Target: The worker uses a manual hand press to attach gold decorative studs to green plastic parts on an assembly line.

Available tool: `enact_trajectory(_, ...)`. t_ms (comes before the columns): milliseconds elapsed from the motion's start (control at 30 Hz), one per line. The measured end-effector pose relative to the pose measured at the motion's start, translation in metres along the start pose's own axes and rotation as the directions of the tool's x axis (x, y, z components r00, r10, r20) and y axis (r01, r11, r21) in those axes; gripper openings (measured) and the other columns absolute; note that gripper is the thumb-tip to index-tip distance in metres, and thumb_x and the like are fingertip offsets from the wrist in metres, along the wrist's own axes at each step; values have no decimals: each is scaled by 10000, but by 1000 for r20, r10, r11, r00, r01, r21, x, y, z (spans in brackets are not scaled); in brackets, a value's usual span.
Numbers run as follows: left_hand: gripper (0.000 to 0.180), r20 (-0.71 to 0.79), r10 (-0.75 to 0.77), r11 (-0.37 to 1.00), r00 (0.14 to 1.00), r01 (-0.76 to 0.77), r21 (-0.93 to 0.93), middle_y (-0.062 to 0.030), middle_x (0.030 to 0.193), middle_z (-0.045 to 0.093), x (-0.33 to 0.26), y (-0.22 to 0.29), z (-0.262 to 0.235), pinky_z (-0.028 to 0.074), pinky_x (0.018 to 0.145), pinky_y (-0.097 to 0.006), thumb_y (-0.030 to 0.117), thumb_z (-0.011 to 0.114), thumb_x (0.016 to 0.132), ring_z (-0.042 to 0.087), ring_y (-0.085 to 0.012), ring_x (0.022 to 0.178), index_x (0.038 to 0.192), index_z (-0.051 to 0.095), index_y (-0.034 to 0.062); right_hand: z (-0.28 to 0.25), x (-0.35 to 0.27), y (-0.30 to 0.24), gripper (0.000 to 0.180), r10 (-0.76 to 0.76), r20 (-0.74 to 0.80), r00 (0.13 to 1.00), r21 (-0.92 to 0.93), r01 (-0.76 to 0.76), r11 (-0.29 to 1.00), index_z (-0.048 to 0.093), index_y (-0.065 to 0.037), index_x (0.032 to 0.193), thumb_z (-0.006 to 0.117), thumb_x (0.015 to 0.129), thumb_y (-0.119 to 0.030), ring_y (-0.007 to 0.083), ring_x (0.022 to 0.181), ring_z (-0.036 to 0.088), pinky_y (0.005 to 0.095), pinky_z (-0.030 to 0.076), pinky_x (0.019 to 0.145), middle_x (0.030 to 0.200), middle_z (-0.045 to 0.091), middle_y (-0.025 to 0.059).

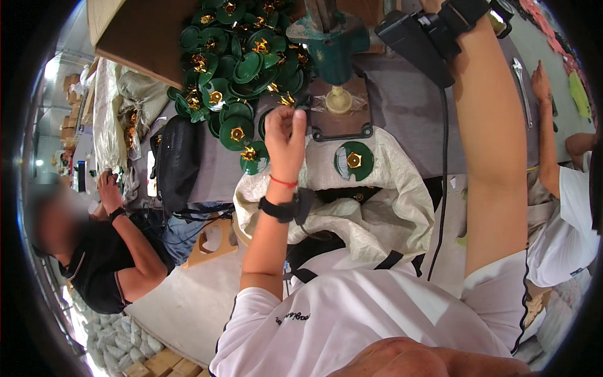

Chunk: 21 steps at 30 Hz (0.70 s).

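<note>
Nearest, a white woven plastic sack (377, 213) lies open in the lap, one round green plastic disc with a gold metal centre (353, 161) resting on its far fold. Just beyond, the left hand (284, 135) is curled into a loose fist at the table edge; whether it pinches anything cannot be told. Past it sits a heap of similar green discs (235, 69) and a teal metal press (333, 47). The right hand is raised out of view.
</note>
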State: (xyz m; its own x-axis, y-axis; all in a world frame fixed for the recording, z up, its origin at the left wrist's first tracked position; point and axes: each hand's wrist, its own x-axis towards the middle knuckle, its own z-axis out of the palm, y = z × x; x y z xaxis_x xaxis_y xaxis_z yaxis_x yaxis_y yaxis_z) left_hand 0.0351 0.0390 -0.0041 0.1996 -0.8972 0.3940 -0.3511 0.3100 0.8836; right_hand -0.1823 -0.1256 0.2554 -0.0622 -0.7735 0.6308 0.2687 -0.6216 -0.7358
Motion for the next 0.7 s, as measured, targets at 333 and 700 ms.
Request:
enact_trajectory(333,441,75,-188,887,979,202,-416,-36,960,564,-11,19,27,460,672,-190,-23,723,809,530,-52,752,1161,465,33,6,4,5,400,-9,-51,999,23,10,1000,523,-101,849,534,948,-488,58,426,349,218,268,394,625,463,-21)
enact_trajectory(700,428,251,193,806,949,-299,510,-164,1188,603,28,9,49,383,994,-447,361,740,797,489,-379,1175,1064,672,34,2,-7,-7,373,-36,48,998,18,35,999,522,-91,858,504,974,-445,53,459,373,205,288,410,638,470,-18)
